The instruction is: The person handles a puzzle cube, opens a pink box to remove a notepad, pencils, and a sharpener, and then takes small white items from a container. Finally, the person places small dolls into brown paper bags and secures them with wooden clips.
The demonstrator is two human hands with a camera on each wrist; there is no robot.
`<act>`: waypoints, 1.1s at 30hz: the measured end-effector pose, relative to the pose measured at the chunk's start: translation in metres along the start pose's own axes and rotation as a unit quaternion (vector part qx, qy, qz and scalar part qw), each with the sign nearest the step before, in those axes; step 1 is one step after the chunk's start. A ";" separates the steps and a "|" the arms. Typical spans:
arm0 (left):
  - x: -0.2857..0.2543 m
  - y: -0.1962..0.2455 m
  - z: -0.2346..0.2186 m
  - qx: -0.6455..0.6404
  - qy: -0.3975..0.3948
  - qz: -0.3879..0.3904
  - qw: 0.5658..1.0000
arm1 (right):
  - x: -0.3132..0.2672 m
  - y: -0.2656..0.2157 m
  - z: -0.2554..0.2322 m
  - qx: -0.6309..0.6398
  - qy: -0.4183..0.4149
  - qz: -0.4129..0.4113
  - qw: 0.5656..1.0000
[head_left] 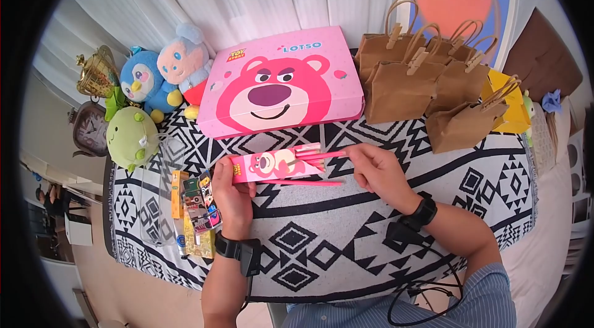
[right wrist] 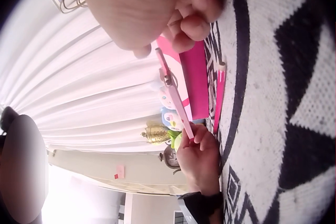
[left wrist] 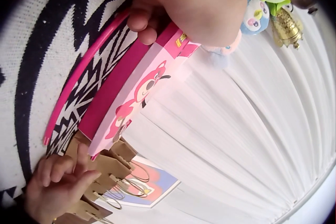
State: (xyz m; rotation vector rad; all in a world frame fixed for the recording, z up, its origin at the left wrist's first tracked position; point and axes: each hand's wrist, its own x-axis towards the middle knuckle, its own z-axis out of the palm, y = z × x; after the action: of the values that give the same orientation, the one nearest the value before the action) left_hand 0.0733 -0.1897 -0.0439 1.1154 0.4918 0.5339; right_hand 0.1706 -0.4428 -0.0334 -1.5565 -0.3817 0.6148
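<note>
My left hand (head_left: 234,195) grips one end of a slim pink box (head_left: 266,165) printed with a pink bear. From its open right end several slender pink sticks, pencil-like in shape, poke out with pale sides showing. One pink stick (head_left: 328,155) sticks out farthest, its outer end between the fingertips of my right hand (head_left: 380,173). A second pink stick (head_left: 300,183) runs just below the box, one end at my left fingers; the left wrist view shows that stick (left wrist: 79,69) too. In the right wrist view the box (right wrist: 178,100) appears edge-on.
A large pink bear gift box (head_left: 278,90) stands behind. Kraft paper bags (head_left: 402,90) with clothespins on their handles stand right. Plush toys (head_left: 133,136), a gold trophy cup (head_left: 98,74) and a clock (head_left: 91,129) are left. Small packets (head_left: 201,201) lie beside my left wrist on the patterned cloth (head_left: 371,266).
</note>
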 end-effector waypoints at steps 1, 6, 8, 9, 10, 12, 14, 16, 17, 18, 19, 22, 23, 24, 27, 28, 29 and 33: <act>0.000 0.000 0.001 0.000 0.000 0.000 1.000 | 0.000 0.002 0.002 0.006 0.001 -0.021 1.000; 0.000 -0.001 0.001 0.007 -0.018 -0.004 1.000 | 0.004 0.017 -0.001 0.001 -0.028 -0.046 0.999; 0.001 -0.002 0.000 -0.001 0.011 0.007 1.000 | 0.004 0.015 -0.002 0.036 0.054 -0.006 0.998; 0.002 -0.004 -0.001 -0.008 0.041 0.017 0.999 | 0.004 0.014 -0.004 0.036 0.053 -0.005 0.998; 0.004 -0.005 -0.005 -0.021 0.043 0.023 0.999 | 0.005 0.013 -0.005 0.124 0.107 -0.002 0.986; 0.007 -0.006 -0.009 -0.041 0.045 0.023 0.998 | 0.006 0.011 -0.006 0.209 0.185 -0.011 0.960; 0.008 -0.005 -0.009 -0.069 0.052 0.016 0.996 | 0.007 0.012 -0.005 0.214 0.195 -0.020 0.957; 0.008 -0.006 -0.012 -0.079 0.045 0.011 0.996 | 0.008 0.013 -0.005 0.220 0.205 -0.029 0.953; 0.009 -0.007 -0.013 -0.088 0.038 0.006 0.995 | 0.009 0.013 -0.005 0.194 0.188 -0.022 0.963; 0.009 -0.007 -0.013 -0.088 0.038 0.006 0.995 | 0.010 0.014 -0.005 0.167 0.170 -0.015 0.971; 0.009 -0.007 -0.013 -0.089 0.037 0.005 0.995 | 0.010 0.016 -0.004 0.167 0.170 -0.015 0.971; 0.008 -0.005 -0.011 -0.086 0.037 0.002 0.996 | 0.009 0.020 -0.004 0.059 0.137 -0.033 0.988; 0.007 -0.005 -0.010 -0.083 0.038 0.001 0.996 | 0.008 0.020 -0.004 -0.018 0.089 -0.055 0.994; 0.006 -0.004 -0.009 -0.083 0.038 0.001 0.996 | 0.007 0.019 -0.004 -0.096 0.040 -0.076 0.992; 0.003 -0.002 -0.003 -0.060 0.024 0.005 0.998 | 0.003 0.009 0.000 -0.109 -0.019 -0.051 0.993; 0.001 0.000 0.000 -0.048 0.021 0.004 0.999 | 0.003 0.010 0.001 -0.086 -0.006 -0.037 0.996; 0.000 0.001 0.001 -0.037 0.018 0.004 0.999 | 0.003 0.013 0.001 -0.085 -0.006 -0.037 0.996; -0.003 -0.002 0.003 -0.019 -0.031 -0.011 0.999 | 0.004 0.015 0.002 0.001 -0.042 -0.093 0.995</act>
State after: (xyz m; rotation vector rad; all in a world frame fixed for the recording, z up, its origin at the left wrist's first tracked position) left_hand 0.0731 -0.1944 -0.0440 1.0854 0.4381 0.4857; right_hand 0.1705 -0.4405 -0.0485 -1.4769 -0.5827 0.5372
